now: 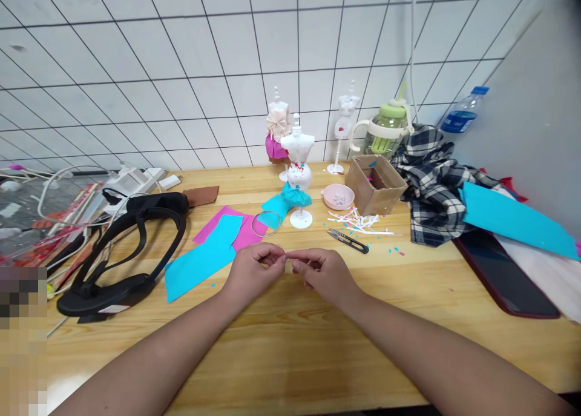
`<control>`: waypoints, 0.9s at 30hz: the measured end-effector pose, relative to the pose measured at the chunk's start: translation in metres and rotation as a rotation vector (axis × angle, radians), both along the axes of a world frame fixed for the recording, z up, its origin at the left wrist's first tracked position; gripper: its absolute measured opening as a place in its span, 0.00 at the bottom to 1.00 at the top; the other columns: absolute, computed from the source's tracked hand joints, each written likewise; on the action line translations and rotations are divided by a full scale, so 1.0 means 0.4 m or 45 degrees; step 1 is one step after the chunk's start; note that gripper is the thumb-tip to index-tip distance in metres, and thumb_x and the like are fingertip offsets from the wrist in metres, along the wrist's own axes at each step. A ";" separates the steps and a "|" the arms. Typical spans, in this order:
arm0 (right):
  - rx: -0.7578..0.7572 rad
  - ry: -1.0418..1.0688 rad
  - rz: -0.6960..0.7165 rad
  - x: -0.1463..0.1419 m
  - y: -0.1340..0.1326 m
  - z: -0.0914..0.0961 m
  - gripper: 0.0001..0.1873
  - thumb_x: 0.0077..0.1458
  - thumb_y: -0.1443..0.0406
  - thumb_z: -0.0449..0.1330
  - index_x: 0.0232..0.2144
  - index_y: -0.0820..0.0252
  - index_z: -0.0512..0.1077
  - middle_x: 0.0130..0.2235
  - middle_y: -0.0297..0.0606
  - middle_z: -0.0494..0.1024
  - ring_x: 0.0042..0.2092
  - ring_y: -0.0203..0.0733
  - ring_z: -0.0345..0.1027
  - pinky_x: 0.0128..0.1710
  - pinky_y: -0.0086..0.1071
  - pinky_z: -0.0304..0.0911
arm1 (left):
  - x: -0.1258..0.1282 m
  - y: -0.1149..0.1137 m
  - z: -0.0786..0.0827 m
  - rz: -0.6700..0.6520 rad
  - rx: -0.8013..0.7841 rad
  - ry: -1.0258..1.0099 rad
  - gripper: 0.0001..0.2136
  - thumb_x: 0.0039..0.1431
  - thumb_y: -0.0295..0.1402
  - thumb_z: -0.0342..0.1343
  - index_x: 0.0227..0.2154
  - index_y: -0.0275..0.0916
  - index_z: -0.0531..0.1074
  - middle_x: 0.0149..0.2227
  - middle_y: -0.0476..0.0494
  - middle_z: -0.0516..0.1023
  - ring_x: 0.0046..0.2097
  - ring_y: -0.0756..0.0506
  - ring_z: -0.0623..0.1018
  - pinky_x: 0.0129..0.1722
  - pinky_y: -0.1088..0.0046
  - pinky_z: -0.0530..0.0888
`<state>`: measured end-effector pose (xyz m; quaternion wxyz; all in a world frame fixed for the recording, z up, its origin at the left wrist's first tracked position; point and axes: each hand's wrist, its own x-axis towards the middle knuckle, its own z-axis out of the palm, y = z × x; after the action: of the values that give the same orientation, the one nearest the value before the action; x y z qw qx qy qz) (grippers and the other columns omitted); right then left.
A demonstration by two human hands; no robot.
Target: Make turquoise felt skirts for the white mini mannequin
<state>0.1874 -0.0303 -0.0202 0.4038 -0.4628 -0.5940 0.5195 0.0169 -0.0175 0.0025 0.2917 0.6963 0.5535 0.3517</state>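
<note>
My left hand (258,267) and my right hand (324,274) meet fingertip to fingertip above the front of the table. Both are closed in a pinch; whatever lies between the fingers is too small to make out. Just beyond them stands a small white dress-form mannequin (299,146) with red and blue bits at its waist and blue crepe paper (296,195) gathered low around it. Left of its base rests a thin metal ring (267,223). Blue paper strips (195,272) overlap pink paper (250,233) beside my left hand. Black thread snips (348,241) lie past my right hand.
Behind are two more mannequins (348,110), a pink dish (338,197) of small beads, a cardboard box (376,186) and paper scraps (363,221). A black headset (149,270) sits left. At right are plaid cloth (429,186), a phone (508,277) and a green-lidded jug (385,128).
</note>
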 end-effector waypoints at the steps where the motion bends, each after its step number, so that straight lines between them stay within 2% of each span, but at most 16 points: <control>1: 0.115 -0.084 -0.040 -0.001 -0.002 -0.001 0.14 0.52 0.64 0.59 0.40 0.57 0.79 0.28 0.35 0.78 0.23 0.31 0.64 0.24 0.26 0.61 | 0.000 0.000 0.000 -0.001 0.000 -0.004 0.06 0.48 0.30 0.55 0.23 0.37 0.76 0.23 0.48 0.80 0.26 0.49 0.78 0.25 0.79 0.73; 4: 0.390 -0.269 -0.138 -0.004 -0.004 -0.004 0.11 0.51 0.66 0.61 0.37 0.55 0.80 0.29 0.35 0.79 0.26 0.33 0.66 0.28 0.28 0.63 | 0.002 -0.001 -0.002 -0.013 -0.023 0.007 0.06 0.48 0.30 0.55 0.24 0.37 0.77 0.25 0.47 0.81 0.27 0.48 0.79 0.27 0.78 0.74; 9: 0.481 -0.319 -0.203 -0.004 -0.005 -0.004 0.09 0.53 0.64 0.60 0.35 0.56 0.80 0.29 0.36 0.79 0.25 0.33 0.65 0.28 0.28 0.63 | 0.002 -0.003 -0.008 -0.020 -0.041 0.013 0.07 0.50 0.32 0.56 0.26 0.37 0.79 0.25 0.47 0.82 0.27 0.48 0.79 0.25 0.79 0.73; 12: 0.412 -0.250 -0.208 -0.005 -0.004 0.000 0.10 0.53 0.63 0.60 0.35 0.57 0.80 0.29 0.36 0.79 0.25 0.33 0.65 0.27 0.27 0.62 | 0.001 -0.005 -0.010 -0.024 -0.038 -0.014 0.07 0.51 0.33 0.57 0.27 0.37 0.79 0.26 0.47 0.82 0.27 0.48 0.79 0.26 0.79 0.73; 19: -0.013 -0.044 -0.188 -0.004 0.005 0.010 0.10 0.50 0.62 0.60 0.30 0.61 0.79 0.21 0.33 0.75 0.20 0.33 0.62 0.19 0.26 0.57 | 0.005 -0.012 0.002 -0.076 -0.078 -0.051 0.08 0.52 0.35 0.57 0.27 0.38 0.78 0.27 0.46 0.82 0.30 0.47 0.80 0.29 0.77 0.75; 23: -0.078 -0.003 -0.204 -0.004 0.009 0.008 0.10 0.49 0.61 0.60 0.29 0.61 0.78 0.19 0.31 0.72 0.19 0.32 0.60 0.18 0.25 0.56 | 0.005 -0.009 0.005 -0.143 -0.094 -0.050 0.09 0.53 0.38 0.58 0.28 0.38 0.78 0.28 0.45 0.82 0.31 0.47 0.79 0.30 0.76 0.75; 27: -0.081 0.001 -0.213 -0.007 0.010 0.001 0.10 0.49 0.60 0.61 0.29 0.61 0.78 0.20 0.33 0.73 0.19 0.32 0.60 0.18 0.25 0.56 | 0.007 -0.005 0.002 -0.117 -0.072 -0.015 0.10 0.53 0.39 0.58 0.26 0.38 0.77 0.27 0.46 0.81 0.29 0.48 0.78 0.28 0.77 0.73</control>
<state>0.1847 -0.0264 -0.0199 0.4312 -0.5232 -0.5364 0.5027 0.0198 -0.0195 0.0034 0.3305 0.7105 0.5288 0.3261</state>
